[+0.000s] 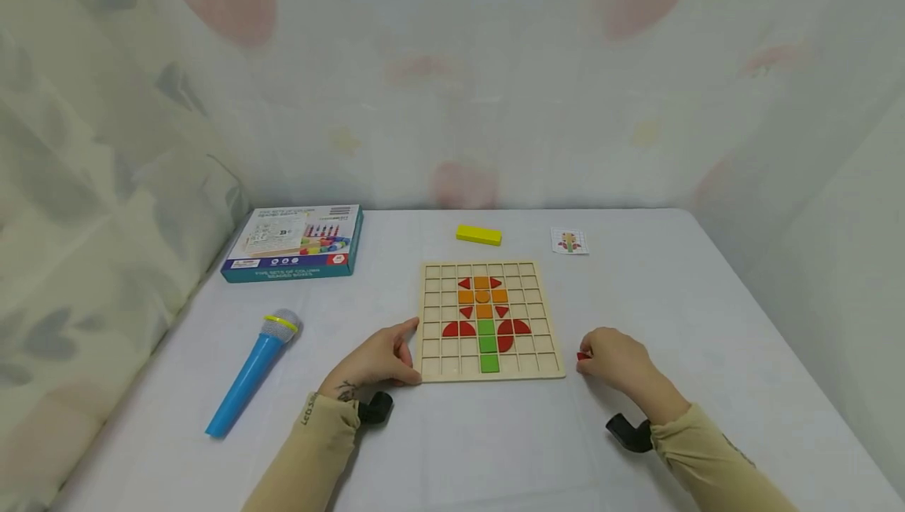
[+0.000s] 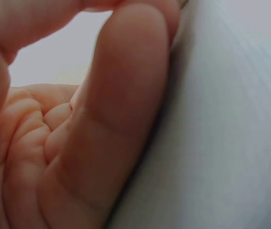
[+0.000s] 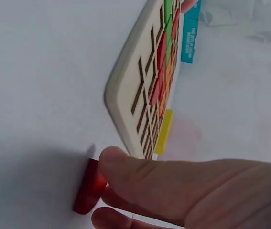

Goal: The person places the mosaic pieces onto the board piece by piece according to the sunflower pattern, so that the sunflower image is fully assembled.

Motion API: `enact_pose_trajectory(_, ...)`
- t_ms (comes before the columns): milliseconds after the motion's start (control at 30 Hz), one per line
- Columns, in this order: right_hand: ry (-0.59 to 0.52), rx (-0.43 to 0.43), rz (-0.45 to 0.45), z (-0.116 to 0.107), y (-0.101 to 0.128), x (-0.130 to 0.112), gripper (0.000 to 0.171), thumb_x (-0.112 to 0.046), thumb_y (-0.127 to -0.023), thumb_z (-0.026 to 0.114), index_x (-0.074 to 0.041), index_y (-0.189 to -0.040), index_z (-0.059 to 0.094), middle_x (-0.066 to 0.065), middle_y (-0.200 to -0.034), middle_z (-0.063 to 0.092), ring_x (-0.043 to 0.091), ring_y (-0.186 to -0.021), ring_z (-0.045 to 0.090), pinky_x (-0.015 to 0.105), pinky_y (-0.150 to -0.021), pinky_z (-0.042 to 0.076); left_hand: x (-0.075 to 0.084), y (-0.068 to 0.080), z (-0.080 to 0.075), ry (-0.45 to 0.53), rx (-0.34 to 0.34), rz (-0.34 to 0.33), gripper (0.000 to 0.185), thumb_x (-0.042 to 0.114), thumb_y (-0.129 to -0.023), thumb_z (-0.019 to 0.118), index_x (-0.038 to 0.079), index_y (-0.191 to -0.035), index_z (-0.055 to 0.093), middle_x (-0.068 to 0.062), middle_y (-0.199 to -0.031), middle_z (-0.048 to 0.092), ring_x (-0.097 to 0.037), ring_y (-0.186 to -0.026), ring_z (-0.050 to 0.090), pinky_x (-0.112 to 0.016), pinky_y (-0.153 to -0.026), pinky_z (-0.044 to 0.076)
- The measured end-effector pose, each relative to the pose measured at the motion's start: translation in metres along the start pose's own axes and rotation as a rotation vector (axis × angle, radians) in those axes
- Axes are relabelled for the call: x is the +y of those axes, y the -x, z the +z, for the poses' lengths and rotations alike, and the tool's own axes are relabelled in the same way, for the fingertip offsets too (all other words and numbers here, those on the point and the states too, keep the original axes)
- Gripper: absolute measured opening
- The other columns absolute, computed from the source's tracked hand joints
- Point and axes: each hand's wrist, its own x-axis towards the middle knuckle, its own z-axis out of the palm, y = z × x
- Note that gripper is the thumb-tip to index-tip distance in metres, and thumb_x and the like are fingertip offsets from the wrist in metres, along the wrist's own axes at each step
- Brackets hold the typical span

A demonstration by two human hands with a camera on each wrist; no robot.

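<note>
A wooden grid board lies on the white table, with red, orange and green pieces set in it as a flower. My left hand rests on the table against the board's left edge, thumb along the edge and fingers loosely curled; the left wrist view shows only its bare palm. Just right of the board's lower right corner, my right hand pinches a small red piece down on the table. In the right wrist view the thumb and a finger hold the red piece beside the board.
A blue toy microphone lies at the left. A teal-edged box sits at the back left. Behind the board lie a yellow block and a small pattern card. A curtain hangs behind the table.
</note>
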Motion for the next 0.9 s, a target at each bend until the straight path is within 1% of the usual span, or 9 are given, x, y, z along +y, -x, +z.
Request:
enact_pose_trajectory(100,-0.013,0.013,-0.015,0.003,0.001,0.001,0.010,-0.017,-0.071,0.068,-0.009,-0.075,0.063,-0.001,-0.070,0.054,0.013,-0.062,0.047,0.029,-0.052,0.038,0.003,0.002,0.000,0.000,0.000,0.009,0.097,0.008,-0.057,0.078,0.010,-0.138,0.023,-0.007,-0.065,0.052,-0.014,-0.052,0.047,-0.026,-0.047,0.039)
enact_pose_trajectory(200,-0.046,0.025,-0.020,0.004,0.001,0.000,0.012,-0.014,-0.070,0.068,-0.011,-0.070,0.057,-0.001,-0.066,0.050,0.014,-0.059,0.045,0.028,-0.050,0.035,0.011,0.006,-0.001,0.004,-0.011,0.019,0.096,0.005,-0.059,0.077,0.006,-0.138,0.021,-0.008,-0.066,0.052,-0.014,-0.052,0.047,-0.026,-0.047,0.039)
enact_pose_trajectory(333,-0.142,0.043,-0.039,0.003,-0.002,-0.003,0.020,-0.009,-0.068,0.069,-0.011,-0.065,0.050,0.000,-0.061,0.046,0.014,-0.056,0.042,0.027,-0.048,0.033,0.016,0.010,-0.002,0.024,-0.023,0.015,0.097,0.003,-0.059,0.076,0.004,-0.138,0.020,-0.011,-0.066,0.052,-0.014,-0.052,0.047,-0.027,-0.047,0.039)
enact_pose_trajectory(433,-0.230,0.069,-0.080,-0.002,-0.008,-0.012,0.019,-0.006,-0.069,0.069,-0.009,-0.067,0.049,0.001,-0.061,0.045,0.013,-0.055,0.042,0.026,-0.047,0.034,0.012,0.008,-0.002,0.020,-0.010,0.010,0.097,0.004,-0.058,0.076,0.006,-0.138,0.021,-0.009,-0.066,0.052,-0.014,-0.052,0.047,-0.026,-0.047,0.039)
enact_pose_trajectory(533,-0.338,0.068,-0.125,-0.010,-0.017,-0.027,0.013,-0.006,-0.073,0.065,-0.005,-0.083,0.056,0.002,-0.062,0.047,0.013,-0.052,0.045,0.026,-0.046,0.036,0.005,0.005,-0.002,0.018,0.003,0.010,0.098,0.006,-0.057,0.078,0.008,-0.138,0.022,-0.007,-0.065,0.052,-0.014,-0.052,0.047,-0.026,-0.046,0.039)
enact_pose_trajectory(633,-0.435,0.034,-0.152,-0.016,-0.027,-0.048,0.027,-0.006,-0.080,0.056,-0.005,-0.107,0.056,0.006,-0.067,0.050,0.014,-0.049,0.048,0.027,-0.045,0.039,0.002,0.004,-0.001,0.035,0.006,0.006,0.100,0.006,-0.056,0.078,0.009,-0.138,0.022,-0.008,-0.065,0.052,-0.014,-0.052,0.047,-0.027,-0.047,0.040)
enact_pose_trajectory(700,-0.487,0.016,-0.167,-0.018,-0.033,-0.062,0.031,-0.007,-0.084,0.049,-0.007,-0.114,0.056,0.009,-0.076,0.054,0.015,-0.050,0.048,0.027,-0.045,0.038,0.001,0.003,-0.001,0.044,0.004,0.000,0.101,0.006,-0.055,0.079,0.010,-0.138,0.022,-0.008,-0.065,0.052,-0.014,-0.052,0.048,-0.027,-0.047,0.040)
enact_pose_trajectory(800,-0.536,0.030,-0.184,-0.015,-0.042,-0.083,0.024,-0.009,-0.086,0.047,-0.007,-0.105,0.061,0.009,-0.086,0.056,0.015,-0.057,0.048,0.026,-0.050,0.040,0.000,0.002,0.000,0.035,0.002,0.000,0.101,0.008,-0.055,0.079,0.010,-0.138,0.023,-0.008,-0.066,0.053,-0.015,-0.053,0.048,-0.027,-0.048,0.041)
enact_pose_trajectory(900,-0.579,0.082,-0.193,-0.008,-0.052,-0.100,0.012,-0.012,-0.084,0.054,-0.008,-0.088,0.065,0.003,-0.083,0.058,0.015,-0.063,0.048,0.026,-0.054,0.041,0.000,0.002,0.000,0.013,0.003,0.001,0.100,0.010,-0.055,0.079,0.010,-0.138,0.023,-0.008,-0.067,0.054,-0.015,-0.054,0.049,-0.027,-0.048,0.042)
